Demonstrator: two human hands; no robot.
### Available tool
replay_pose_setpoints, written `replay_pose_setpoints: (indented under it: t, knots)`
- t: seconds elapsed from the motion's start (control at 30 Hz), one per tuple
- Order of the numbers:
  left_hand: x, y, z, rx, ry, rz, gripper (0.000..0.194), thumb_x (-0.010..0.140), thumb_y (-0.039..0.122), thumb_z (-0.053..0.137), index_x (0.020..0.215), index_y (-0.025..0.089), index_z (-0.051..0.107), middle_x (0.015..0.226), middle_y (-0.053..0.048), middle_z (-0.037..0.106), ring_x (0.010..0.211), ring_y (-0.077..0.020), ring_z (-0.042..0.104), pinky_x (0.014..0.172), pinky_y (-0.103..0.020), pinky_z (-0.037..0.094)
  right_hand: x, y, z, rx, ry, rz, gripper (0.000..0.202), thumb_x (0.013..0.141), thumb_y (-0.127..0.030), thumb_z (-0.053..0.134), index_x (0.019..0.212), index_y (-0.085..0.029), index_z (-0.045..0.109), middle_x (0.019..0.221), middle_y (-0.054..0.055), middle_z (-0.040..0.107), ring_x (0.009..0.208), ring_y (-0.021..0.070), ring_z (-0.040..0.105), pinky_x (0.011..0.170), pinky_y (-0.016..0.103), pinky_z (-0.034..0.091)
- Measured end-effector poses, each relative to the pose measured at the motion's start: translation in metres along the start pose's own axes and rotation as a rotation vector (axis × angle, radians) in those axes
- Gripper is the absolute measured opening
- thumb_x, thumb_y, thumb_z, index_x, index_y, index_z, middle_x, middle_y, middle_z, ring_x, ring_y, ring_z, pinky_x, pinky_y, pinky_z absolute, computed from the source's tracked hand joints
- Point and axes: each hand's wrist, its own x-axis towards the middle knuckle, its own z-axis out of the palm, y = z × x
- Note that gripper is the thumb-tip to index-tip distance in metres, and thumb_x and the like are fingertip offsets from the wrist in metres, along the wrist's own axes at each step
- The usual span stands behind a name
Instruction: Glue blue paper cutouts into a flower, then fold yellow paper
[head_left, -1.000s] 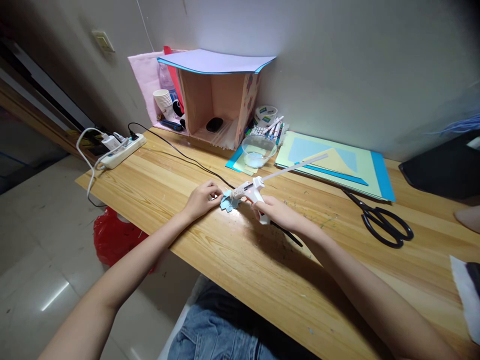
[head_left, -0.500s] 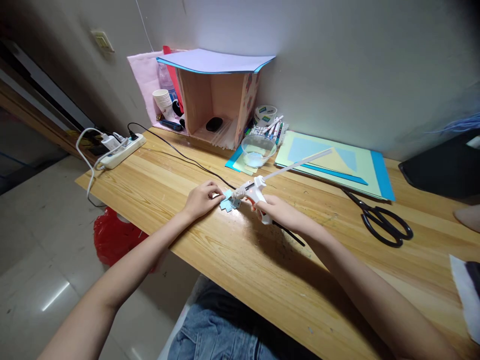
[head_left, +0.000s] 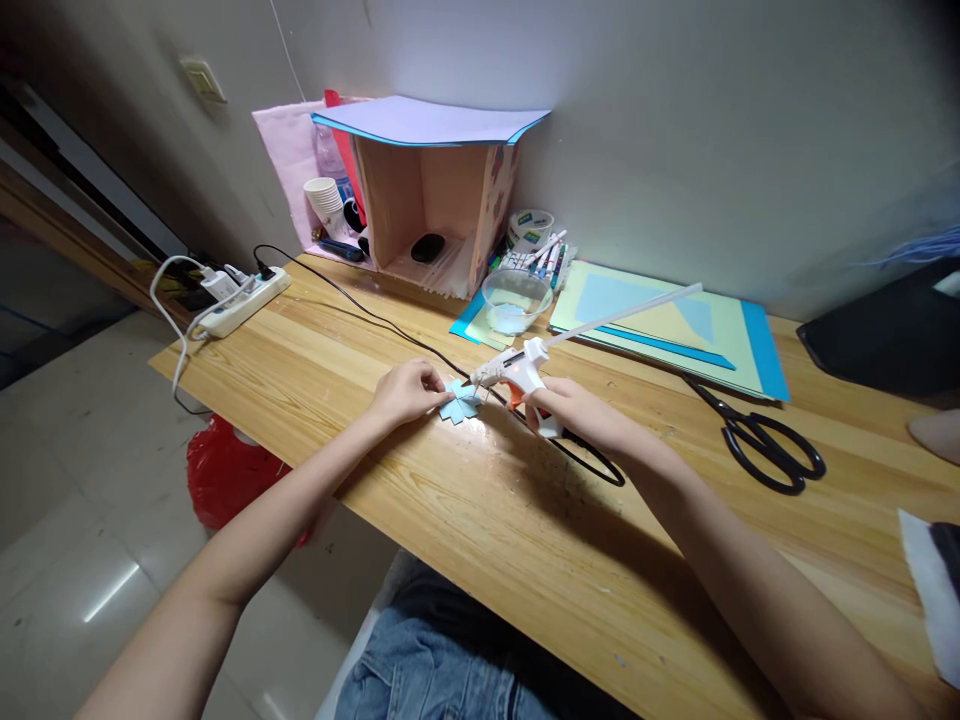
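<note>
A small light-blue paper flower (head_left: 460,404) lies on the wooden table. The fingers of my left hand (head_left: 406,391) are closed on its left edge and pin it against the wood. My right hand (head_left: 568,403) is wrapped round the handle of a white hot glue gun (head_left: 527,367) with an orange trigger. Its nozzle points down and left, just over the flower's upper right part; whether it touches the paper I cannot tell. From the gun's back a long glue stick (head_left: 626,312) juts up to the right. The black cord loops below my right hand.
Black scissors (head_left: 772,445) and stacked coloured paper (head_left: 761,345) lie to the right. Behind are a clear plastic bowl (head_left: 517,300), markers (head_left: 551,258) and an open box (head_left: 427,200). A power strip (head_left: 247,303) sits at the left edge. Part of another person's skin shows at far right.
My right hand has drawn the glue gun back up and to the right, uncovering more of the flower. My left hand has stayed on the paper.
</note>
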Motion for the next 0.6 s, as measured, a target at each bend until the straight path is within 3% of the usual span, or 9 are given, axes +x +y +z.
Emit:
replay_pose_setpoints:
  t: [0.27, 0.4, 0.47, 0.6]
  knots:
    - [-0.009, -0.001, 0.002, 0.022, 0.105, 0.012, 0.022, 0.079, 0.036, 0.051, 0.074, 0.019, 0.063, 0.078, -0.003, 0.061, 0.071, -0.0157, 0.054, 0.062, -0.027, 0.039, -0.004, -0.006, -0.009, -0.004, 0.038, 0.004, 0.018, 0.070, -0.027, 0.042, 0.057, -0.016, 0.049, 0.057, -0.001, 0.048, 0.051, 0.0097, 0.039, 0.049, 0.023, 0.030]
    - [-0.008, -0.005, 0.001, -0.139, 0.028, 0.124, 0.025, 0.074, 0.031, 0.057, 0.094, 0.018, 0.063, 0.085, -0.003, 0.059, 0.072, -0.0141, 0.053, 0.065, -0.025, 0.041, -0.004, -0.007, -0.010, -0.003, 0.049, 0.020, 0.017, 0.068, -0.027, 0.042, 0.056, -0.016, 0.050, 0.057, -0.001, 0.048, 0.051, 0.0098, 0.040, 0.049, 0.023, 0.030]
    - [-0.010, -0.004, 0.000, -0.139, 0.006, 0.117, 0.022, 0.073, 0.032, 0.059, 0.090, 0.018, 0.064, 0.080, -0.003, 0.059, 0.070, -0.0142, 0.053, 0.063, -0.025, 0.041, -0.004, -0.007, -0.011, 0.009, 0.048, 0.021, 0.017, 0.068, -0.027, 0.042, 0.056, -0.016, 0.050, 0.057, -0.001, 0.048, 0.051, 0.0098, 0.040, 0.049, 0.023, 0.031]
    - [-0.020, 0.003, 0.002, -0.024, 0.058, -0.026, 0.019, 0.071, 0.037, 0.060, 0.074, 0.018, 0.059, 0.072, -0.002, 0.059, 0.067, -0.0154, 0.052, 0.057, -0.025, 0.036, -0.006, -0.008, -0.011, 0.029, 0.049, 0.019, 0.017, 0.068, -0.027, 0.043, 0.056, -0.016, 0.049, 0.056, -0.001, 0.048, 0.051, 0.0096, 0.040, 0.049, 0.023, 0.031]
